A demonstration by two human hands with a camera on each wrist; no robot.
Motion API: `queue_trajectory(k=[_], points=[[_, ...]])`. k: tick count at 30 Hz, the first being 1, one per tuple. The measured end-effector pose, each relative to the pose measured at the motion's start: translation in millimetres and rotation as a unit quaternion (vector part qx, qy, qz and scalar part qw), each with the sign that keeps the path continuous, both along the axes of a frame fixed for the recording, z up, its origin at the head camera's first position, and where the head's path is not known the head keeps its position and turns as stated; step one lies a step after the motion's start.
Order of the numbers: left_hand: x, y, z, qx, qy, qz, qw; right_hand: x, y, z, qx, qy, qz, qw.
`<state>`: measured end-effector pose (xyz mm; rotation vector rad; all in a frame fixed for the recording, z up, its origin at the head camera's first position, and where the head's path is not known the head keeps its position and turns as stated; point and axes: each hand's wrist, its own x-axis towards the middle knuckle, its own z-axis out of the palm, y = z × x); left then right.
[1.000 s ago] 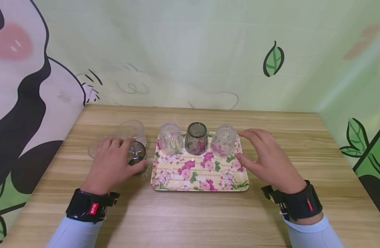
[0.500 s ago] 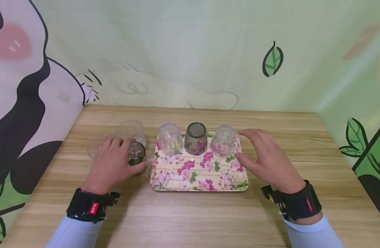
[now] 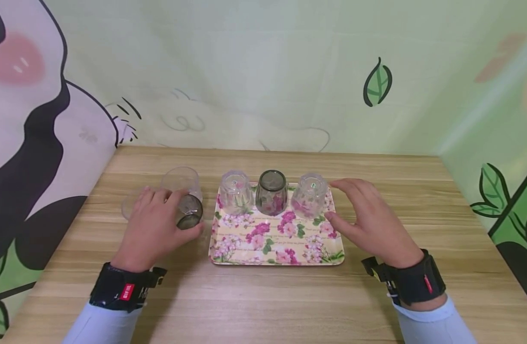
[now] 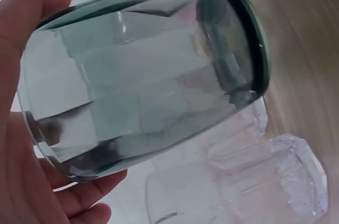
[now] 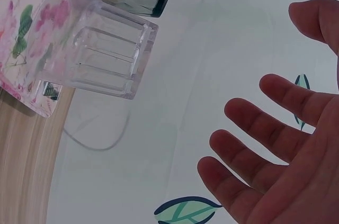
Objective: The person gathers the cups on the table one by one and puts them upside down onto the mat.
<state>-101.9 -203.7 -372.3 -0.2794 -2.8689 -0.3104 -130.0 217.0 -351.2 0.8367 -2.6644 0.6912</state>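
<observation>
My left hand point(image 3: 153, 224) holds a smoky grey drinking glass point(image 4: 143, 81) between thumb and fingers near its rim. Its thick base points toward the table in the left wrist view. Beyond this hand are two clear glasses: one point(image 3: 181, 179) at the back, the other point(image 3: 127, 206) mostly hidden by the fingers. On a floral tray point(image 3: 276, 251) three glasses stand upside down in a row: a clear one point(image 3: 236, 193) at left, a grey one point(image 3: 272, 193) in the middle, a clear one point(image 3: 310, 196) at right. My right hand point(image 3: 372, 224), fingers spread, holds nothing beside that right glass.
A wood-grain table point(image 3: 263, 306) carries everything, with the tray at its middle. Behind it hangs a pale green backdrop point(image 3: 254, 86) with printed leaves and a cartoon figure, and it continues along both sides.
The grey glass in my left hand has shifted up slightly and tilted a little. My right hand and the glasses on the tray stay put.
</observation>
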Motion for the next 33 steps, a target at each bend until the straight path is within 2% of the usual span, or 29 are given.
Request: queue_trajectory(k=[9,18,27,33], points=[[3.3,7.7,7.8,0.026,0.007,-0.001,0.9996,0.2,-0.1,0.5,0.001,-0.004,-0.003,1.0],[6.1,14.8,15.5,0.04,0.033,-0.033,0.9981,0.4,0.0,1.0,0.005,-0.007,-0.006,1.0],[10.7,22.5,22.9,0.051,0.048,-0.047,0.9965,0.4,0.2,0.7,0.002,0.0,-0.003,1.0],[13.2,29.8,29.8,0.063,0.066,-0.079,0.9927,0.8,0.3,1.4,0.003,0.0,-0.003,1.0]])
